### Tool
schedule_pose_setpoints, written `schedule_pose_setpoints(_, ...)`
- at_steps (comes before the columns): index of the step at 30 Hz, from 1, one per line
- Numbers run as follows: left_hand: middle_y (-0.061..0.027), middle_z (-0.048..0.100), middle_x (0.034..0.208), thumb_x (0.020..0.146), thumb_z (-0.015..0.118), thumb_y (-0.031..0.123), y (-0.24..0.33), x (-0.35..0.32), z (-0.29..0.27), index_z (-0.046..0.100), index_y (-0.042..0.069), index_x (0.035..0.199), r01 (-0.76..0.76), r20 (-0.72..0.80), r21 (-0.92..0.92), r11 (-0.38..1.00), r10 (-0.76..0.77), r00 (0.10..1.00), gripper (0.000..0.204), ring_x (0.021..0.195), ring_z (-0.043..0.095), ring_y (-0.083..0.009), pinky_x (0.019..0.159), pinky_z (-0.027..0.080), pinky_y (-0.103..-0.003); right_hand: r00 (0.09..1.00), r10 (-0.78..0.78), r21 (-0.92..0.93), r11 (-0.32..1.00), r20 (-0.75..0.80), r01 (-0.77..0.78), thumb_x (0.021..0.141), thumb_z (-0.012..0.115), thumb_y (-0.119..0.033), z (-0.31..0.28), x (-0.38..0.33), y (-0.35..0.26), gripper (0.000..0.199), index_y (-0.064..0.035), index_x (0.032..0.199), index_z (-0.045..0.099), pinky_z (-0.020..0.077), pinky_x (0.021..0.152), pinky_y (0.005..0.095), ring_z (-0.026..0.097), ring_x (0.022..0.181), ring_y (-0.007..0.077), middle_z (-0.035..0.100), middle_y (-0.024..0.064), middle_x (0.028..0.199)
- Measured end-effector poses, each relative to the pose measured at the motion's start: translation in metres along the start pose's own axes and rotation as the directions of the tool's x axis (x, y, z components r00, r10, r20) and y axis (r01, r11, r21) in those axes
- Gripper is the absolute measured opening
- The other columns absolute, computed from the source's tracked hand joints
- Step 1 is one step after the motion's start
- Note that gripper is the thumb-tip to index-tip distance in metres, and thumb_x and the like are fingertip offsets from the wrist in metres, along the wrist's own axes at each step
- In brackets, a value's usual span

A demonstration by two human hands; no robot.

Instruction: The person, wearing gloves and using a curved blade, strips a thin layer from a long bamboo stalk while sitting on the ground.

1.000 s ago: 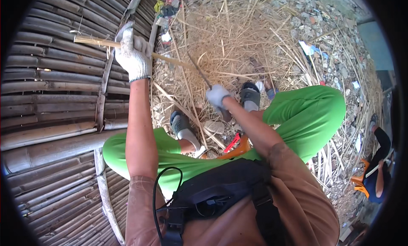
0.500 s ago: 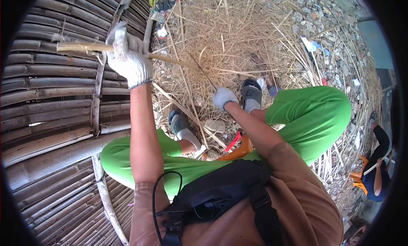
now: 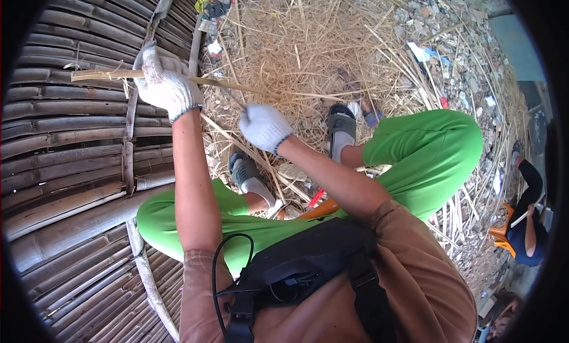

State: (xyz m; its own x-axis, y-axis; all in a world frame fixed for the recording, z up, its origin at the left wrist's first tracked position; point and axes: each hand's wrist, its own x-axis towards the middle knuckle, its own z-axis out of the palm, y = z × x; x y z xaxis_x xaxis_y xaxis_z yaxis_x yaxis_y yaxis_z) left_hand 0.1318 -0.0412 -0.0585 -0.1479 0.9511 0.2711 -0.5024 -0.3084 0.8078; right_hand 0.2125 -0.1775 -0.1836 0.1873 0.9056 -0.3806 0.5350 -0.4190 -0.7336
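Observation:
My left hand (image 3: 167,89), in a white knit glove, is closed around a pale bamboo strip (image 3: 234,86) at the left. The strip runs nearly level through the fist, and its left end (image 3: 98,74) looks split, with thin curled shavings. Lower and to the right, my right hand (image 3: 264,127), gloved too, is closed on what looks like a knife. Its thin dark blade (image 3: 235,99) points up and left toward the strip, just right of my left hand. The glove hides the handle. Whether the blade touches the strip I cannot tell.
A bamboo-slat wall or platform (image 3: 65,159) fills the left side. Straw-like shavings (image 3: 284,53) cover the ground ahead, with rubble and scraps on the right. My sandalled feet stand apart below my hands. Another person (image 3: 527,230) sits at the far right beside an orange stool (image 3: 504,230).
My right hand has moved left and slightly up with the knife, coming close to my left hand. My left hand and the strip sit slightly further left and lower in view.

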Motion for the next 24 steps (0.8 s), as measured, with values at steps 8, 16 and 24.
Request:
schedule_pose_setpoints(8, 0.0049, 0.037, 0.055, 0.099, 0.067, 0.015, 0.002, 0.006, -0.023, 0.069, 0.004, 0.112, -0.059, 0.03, 0.018, 0.998, 0.058, 0.998, 0.017, 0.043, 0.033, -0.008, 0.039, 0.025, -0.027, 0.976, 0.216, -0.231, 0.95, 0.001, -0.21, 0.096, 0.059, -0.033, 0.09, 0.054, 0.204, 0.042, 0.0015, 0.112, 0.076, 0.0614, 0.081, 0.0499, 0.077, 0.088, 0.0411, 0.076, 0.0287, 0.101)
schedule_pose_setpoints(16, 0.0047, 0.034, 0.057, 0.101, 0.067, 0.018, -0.001, 0.007, -0.007, 0.066, 0.004, 0.106, 0.067, 0.2, -0.069, 0.995, -0.052, 0.978, 0.015, 0.043, 0.03, -0.0083, 0.038, 0.026, -0.029, 0.926, 0.257, 0.169, 0.935, 0.277, -0.311, 0.092, 0.052, -0.02, 0.06, 0.06, 0.204, 0.035, 0.0082, 0.09, 0.073, 0.0598, 0.056, 0.0471, 0.074, 0.059, 0.0341, 0.072, 0.0221, 0.072)
schedule_pose_setpoints(24, 0.005, 0.035, 0.056, 0.094, 0.072, 0.012, -0.006, 0.006, -0.011, 0.065, 0.004, 0.099, -0.02, -0.064, 0.011, 1.0, 0.021, 0.998, 0.012, 0.044, 0.031, -0.0075, 0.04, 0.026, -0.028, 0.998, -0.018, 0.012, 1.0, -0.067, 0.019, 0.097, 0.054, -0.031, 0.022, 0.004, 0.04, 0.04, -0.0003, 0.102, 0.079, 0.0596, 0.089, 0.0524, 0.075, 0.096, 0.0438, 0.075, 0.0291, 0.106)
